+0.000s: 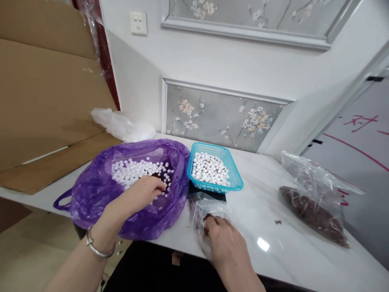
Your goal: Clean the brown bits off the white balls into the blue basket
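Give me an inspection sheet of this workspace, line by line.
Surface: white table, glossy, a few brown crumbs.
Job's things: purple bag holding white beads; blue basket of more beads; small clear bag.
Clutter: clear bag of brown pieces; white plastic bag; cardboard.
Hands: left hand among the beads, grip unclear; right hand grips the small clear bag.
Cables: nothing seen.
Surroundings: floral wall panels, wall socket.

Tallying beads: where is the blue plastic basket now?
In the head view, the blue plastic mesh basket sits mid-table, right of the purple plastic bag, beyond the right hand.
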### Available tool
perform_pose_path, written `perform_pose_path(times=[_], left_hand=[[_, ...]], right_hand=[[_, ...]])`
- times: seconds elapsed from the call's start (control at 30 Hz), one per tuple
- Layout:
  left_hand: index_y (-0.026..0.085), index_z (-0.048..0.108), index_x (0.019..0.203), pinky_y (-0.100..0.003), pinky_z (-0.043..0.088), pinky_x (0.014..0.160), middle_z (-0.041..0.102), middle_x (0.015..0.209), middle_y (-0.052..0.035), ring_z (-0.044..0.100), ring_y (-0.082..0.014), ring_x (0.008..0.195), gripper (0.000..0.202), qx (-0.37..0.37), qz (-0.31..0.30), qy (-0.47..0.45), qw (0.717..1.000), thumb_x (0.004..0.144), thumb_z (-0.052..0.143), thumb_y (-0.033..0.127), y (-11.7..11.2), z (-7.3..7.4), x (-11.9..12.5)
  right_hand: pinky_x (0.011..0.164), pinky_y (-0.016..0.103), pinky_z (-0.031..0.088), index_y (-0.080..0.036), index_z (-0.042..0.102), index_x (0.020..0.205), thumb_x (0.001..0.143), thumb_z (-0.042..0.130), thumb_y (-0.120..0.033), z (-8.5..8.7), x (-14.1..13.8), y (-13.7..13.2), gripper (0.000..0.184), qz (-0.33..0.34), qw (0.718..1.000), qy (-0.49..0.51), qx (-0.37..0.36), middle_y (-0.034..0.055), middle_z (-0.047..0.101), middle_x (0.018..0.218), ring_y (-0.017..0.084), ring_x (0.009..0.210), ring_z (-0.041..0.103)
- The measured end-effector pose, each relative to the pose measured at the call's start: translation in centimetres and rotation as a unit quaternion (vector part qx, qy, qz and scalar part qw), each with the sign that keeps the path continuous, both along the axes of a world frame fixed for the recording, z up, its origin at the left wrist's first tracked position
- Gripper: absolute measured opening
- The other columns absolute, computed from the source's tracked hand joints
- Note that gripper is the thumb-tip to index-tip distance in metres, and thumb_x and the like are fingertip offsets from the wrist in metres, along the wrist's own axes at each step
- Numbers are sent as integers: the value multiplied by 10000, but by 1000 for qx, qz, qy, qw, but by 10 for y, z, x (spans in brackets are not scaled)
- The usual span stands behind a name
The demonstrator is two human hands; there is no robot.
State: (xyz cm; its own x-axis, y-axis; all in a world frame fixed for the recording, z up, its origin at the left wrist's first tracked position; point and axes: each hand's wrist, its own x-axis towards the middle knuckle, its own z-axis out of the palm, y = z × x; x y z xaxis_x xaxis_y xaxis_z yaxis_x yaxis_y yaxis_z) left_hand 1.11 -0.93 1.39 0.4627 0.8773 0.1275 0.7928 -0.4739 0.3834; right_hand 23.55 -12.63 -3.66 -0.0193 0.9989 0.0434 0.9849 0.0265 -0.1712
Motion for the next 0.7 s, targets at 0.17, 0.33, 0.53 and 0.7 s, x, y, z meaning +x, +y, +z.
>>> perform_pose_path(times=[0.17, 0.33, 0.53, 0.7], left_hand=[[207, 719, 786, -326, 455, 798, 731, 883, -91, 659, -251, 875, 277, -3, -7, 60, 998, 738, 502, 42, 9, -37, 6], [197, 684, 732, -343, 458, 761, 699, 836, -98, 653, -258, 824, 236, -5, -10, 84, 996, 775, 490, 70, 11, -40, 8], [226, 714, 813, -324, 465, 772, 731, 852, -78, 672, -253, 855, 261, -8, -8, 65, 998, 780, 498, 82, 6, -34, 7], [241, 726, 1069, -336, 459, 894, 756, 1067, -76, 669, -267, 1001, 364, -2, 11, 42, 999, 805, 487, 163, 4, -25, -6]], right_hand=[[596, 300, 449, -161, 652, 919, 829, 430, 11, -6, 3, 0, 295, 9, 998, 50, 27, 113, 683, 896, 254, 748, 676], [586, 236, 449, -187, 568, 849, 836, 393, -42, -4, 15, -1, 229, 31, 990, 122, 57, 57, 647, 826, 160, 619, 625], [549, 220, 444, -193, 582, 842, 824, 373, -34, 3, 23, -3, 263, 35, 988, 142, 48, 40, 663, 751, 156, 588, 631], [619, 249, 455, -198, 676, 981, 828, 409, -7, 7, 13, 1, 362, 17, 994, 104, 31, 77, 707, 890, 198, 723, 682]])
